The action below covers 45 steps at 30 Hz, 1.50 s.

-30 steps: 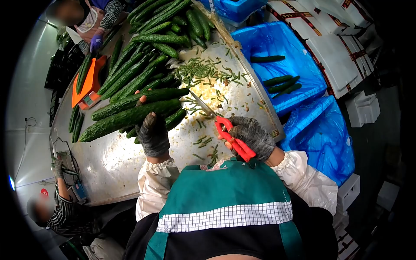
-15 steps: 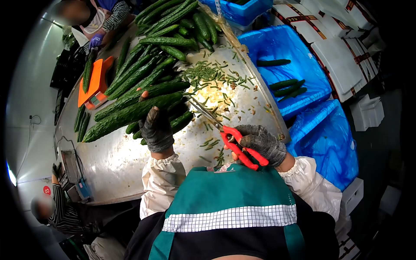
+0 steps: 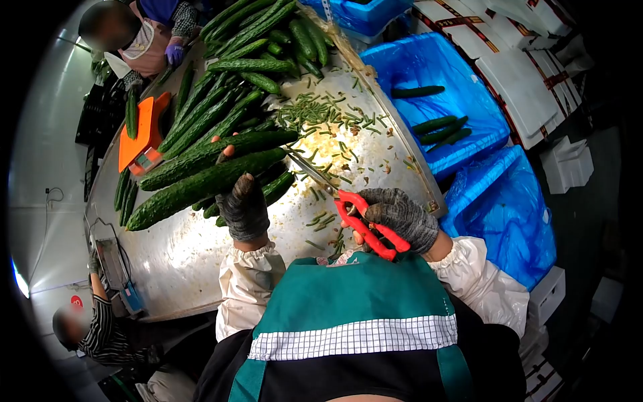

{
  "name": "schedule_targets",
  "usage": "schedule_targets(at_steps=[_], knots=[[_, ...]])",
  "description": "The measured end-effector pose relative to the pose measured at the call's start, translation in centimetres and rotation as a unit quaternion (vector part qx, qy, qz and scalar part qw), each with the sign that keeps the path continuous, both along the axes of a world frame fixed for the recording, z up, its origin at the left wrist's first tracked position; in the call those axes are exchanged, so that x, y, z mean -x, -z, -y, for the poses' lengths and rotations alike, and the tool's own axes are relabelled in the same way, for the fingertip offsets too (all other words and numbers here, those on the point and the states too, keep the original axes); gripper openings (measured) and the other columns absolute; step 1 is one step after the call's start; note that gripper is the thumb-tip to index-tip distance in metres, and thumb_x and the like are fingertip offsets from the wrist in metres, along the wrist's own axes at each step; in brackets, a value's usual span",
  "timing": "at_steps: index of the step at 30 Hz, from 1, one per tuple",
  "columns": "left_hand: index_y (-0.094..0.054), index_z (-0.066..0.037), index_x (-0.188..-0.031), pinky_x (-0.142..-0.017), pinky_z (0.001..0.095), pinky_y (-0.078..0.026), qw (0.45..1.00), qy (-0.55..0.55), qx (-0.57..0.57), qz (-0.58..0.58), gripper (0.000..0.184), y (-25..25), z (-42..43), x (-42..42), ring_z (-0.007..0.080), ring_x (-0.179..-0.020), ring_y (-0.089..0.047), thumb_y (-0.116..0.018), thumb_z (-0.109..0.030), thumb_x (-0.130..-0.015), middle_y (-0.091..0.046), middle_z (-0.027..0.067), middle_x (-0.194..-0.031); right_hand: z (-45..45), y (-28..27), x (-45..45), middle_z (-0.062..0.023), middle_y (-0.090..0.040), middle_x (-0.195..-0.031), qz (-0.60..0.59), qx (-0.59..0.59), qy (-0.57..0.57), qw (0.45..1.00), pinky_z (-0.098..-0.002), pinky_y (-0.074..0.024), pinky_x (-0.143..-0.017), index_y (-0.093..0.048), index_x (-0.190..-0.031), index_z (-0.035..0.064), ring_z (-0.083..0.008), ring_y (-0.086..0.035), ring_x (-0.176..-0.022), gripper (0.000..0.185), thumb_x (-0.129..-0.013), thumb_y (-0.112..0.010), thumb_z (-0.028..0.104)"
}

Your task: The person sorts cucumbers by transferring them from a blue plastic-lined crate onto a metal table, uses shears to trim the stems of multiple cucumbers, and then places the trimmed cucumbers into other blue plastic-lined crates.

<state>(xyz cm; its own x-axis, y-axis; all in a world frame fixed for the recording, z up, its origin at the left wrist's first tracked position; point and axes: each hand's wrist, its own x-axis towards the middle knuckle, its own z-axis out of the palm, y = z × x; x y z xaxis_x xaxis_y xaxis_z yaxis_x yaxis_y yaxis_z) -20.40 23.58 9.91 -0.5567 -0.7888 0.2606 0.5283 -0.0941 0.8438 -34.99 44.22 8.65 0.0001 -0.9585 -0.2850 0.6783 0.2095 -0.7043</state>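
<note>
Two long cucumbers (image 3: 201,189) lie across the fingers of my left hand (image 3: 244,209), which wears a grey fingerless-tipped glove and holds them above the metal table (image 3: 174,268). My right hand (image 3: 398,218), also gloved, grips the red-handled scissors (image 3: 370,231). Their blades point up and left, with the tips close to the right ends of the held cucumbers. More cucumbers (image 3: 207,114) are heaped behind and beneath my left hand. Small cut green stem pieces (image 3: 315,110) are scattered beyond the scissors.
An orange scale (image 3: 142,137) bearing a cucumber stands at the left. Blue-lined crates (image 3: 462,87) are at the right, one with several cucumbers. White foam boxes (image 3: 519,87) lie beyond. A co-worker's purple-gloved hand (image 3: 174,53) is at the upper left; another person (image 3: 100,328) is lower left.
The held cucumbers have shifted slightly within my left hand, and the scissors have come closer to their right ends. The co-worker's purple-gloved hand has moved away from the scale.
</note>
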Motion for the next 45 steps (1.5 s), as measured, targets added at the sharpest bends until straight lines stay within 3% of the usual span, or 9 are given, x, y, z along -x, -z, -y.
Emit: schedule_targets(at_steps=[8,10,13,31,34,37,40,42,45], knots=[[-0.042,-0.002,-0.119,-0.097,0.0399,-0.035,0.989,-0.071,0.113,0.068,0.054,-0.4,-0.3,0.4,0.0272,-0.118,-0.038,-0.064,-0.015,-0.072,-0.035,0.0137,-0.13,-0.1,-0.3,0.0,-0.016,-0.06,-0.092,-0.006,0.002,0.01,1.0,-0.029,-0.0514,-0.058,-0.044,-0.118,-0.0043,-0.0196,-0.061,-0.07,0.057,-0.077,-0.06,0.032],[-0.042,-0.002,-0.119,-0.098,0.0393,-0.034,0.99,-0.056,0.108,0.072,0.054,-0.7,-0.4,0.3,0.0272,-0.118,-0.037,-0.064,-0.016,-0.072,-0.034,0.0139,-0.131,-0.1,-0.4,0.0,-0.012,-0.061,-0.071,-0.034,0.004,0.012,0.999,-0.0262,-0.0489,-0.057,-0.053,-0.104,-0.0042,-0.0166,-0.06,-0.062,0.039,-0.082,-0.051,0.028],[-0.042,-0.001,-0.12,-0.098,0.0388,-0.033,0.995,-0.024,0.077,0.054,0.054,-0.8,-0.6,0.2,0.0271,-0.119,-0.037,-0.065,-0.015,-0.072,-0.033,0.0139,-0.132,-0.1,0.0,0.3,-0.0163,-0.06,-0.094,-0.014,0.009,-0.011,1.0,-0.0298,-0.0512,-0.058,-0.044,-0.118,-0.0045,-0.02,-0.061,-0.069,0.053,-0.078,-0.058,0.027],[-0.047,-0.002,-0.115,-0.099,0.0398,-0.032,0.994,-0.038,0.085,0.049,0.053,0.0,-0.6,0.7,0.0249,-0.118,-0.037,-0.068,-0.011,-0.068,-0.028,0.0068,-0.136,0.8,-1.0,0.0,-0.0139,-0.06,-0.089,-0.007,-0.054,0.007,0.998,-0.0255,-0.0494,-0.052,-0.047,-0.117,-0.0017,-0.0152,-0.058,-0.063,0.044,-0.078,-0.054,0.018],[-0.04,-0.003,-0.123,-0.098,0.0353,-0.034,0.995,-0.027,0.074,0.059,0.052,0.3,-0.5,0.6,0.0245,-0.116,-0.04,-0.058,-0.008,-0.075,-0.04,0.0128,-0.127,1.0,-0.8,-0.5,-0.0134,-0.06,-0.086,-0.002,-0.077,0.022,0.997,-0.0243,-0.0487,-0.05,-0.048,-0.115,-0.0022,-0.0142,-0.058,-0.061,0.041,-0.078,-0.052,0.014],[-0.047,-0.002,-0.116,-0.095,0.0389,-0.037,0.998,-0.059,-0.001,0.037,0.051,0.1,0.0,0.2,0.0242,-0.109,-0.045,-0.067,-0.009,-0.07,-0.038,0.0067,-0.129,1.0,-0.2,-0.2,-0.0132,-0.06,-0.084,-0.073,-0.079,0.042,0.993,-0.0255,-0.0489,-0.051,-0.049,-0.112,-0.0027,-0.0154,-0.058,-0.06,0.037,-0.078,-0.051,0.013],[-0.048,-0.004,-0.116,-0.091,0.0384,-0.041,0.992,-0.09,-0.088,0.012,0.048,0.3,2.4,-0.7,0.0253,-0.103,-0.05,-0.065,-0.009,-0.072,-0.051,0.0085,-0.115,0.8,1.7,0.4,-0.0136,-0.06,-0.085,-0.098,-0.111,0.098,0.984,-0.0271,-0.0496,-0.053,-0.05,-0.109,-0.003,-0.0174,-0.059,-0.06,0.034,-0.078,-0.05,0.012],[-0.051,-0.006,-0.112,-0.089,0.0392,-0.043,0.976,-0.008,-0.192,-0.104,0.04,-0.1,4.7,-1.2,0.026,-0.1,-0.052,-0.062,-0.009,-0.074,-0.058,0.0107,-0.103,0.2,3.8,0.9,-0.0132,-0.06,-0.083,-0.089,-0.107,0.11,0.984,-0.0283,-0.05,-0.051,-0.05,-0.108,-0.0022,-0.0182,-0.059,-0.059,0.033,-0.079,-0.052,0.014],[-0.056,-0.009,-0.107,-0.093,0.0415,-0.038,0.96,-0.118,-0.237,-0.088,0.029,1.1,9.1,-1.6,0.0268,-0.1,-0.05,-0.059,-0.018,-0.079,-0.056,0.0107,-0.108,-0.3,5.6,1.5,-0.0136,-0.06,-0.083,-0.042,-0.108,0.132,0.984,-0.0302,-0.0507,-0.05,-0.05,-0.108,-0.0013,-0.02,-0.06,-0.058,0.033,-0.081,-0.052,0.016]])
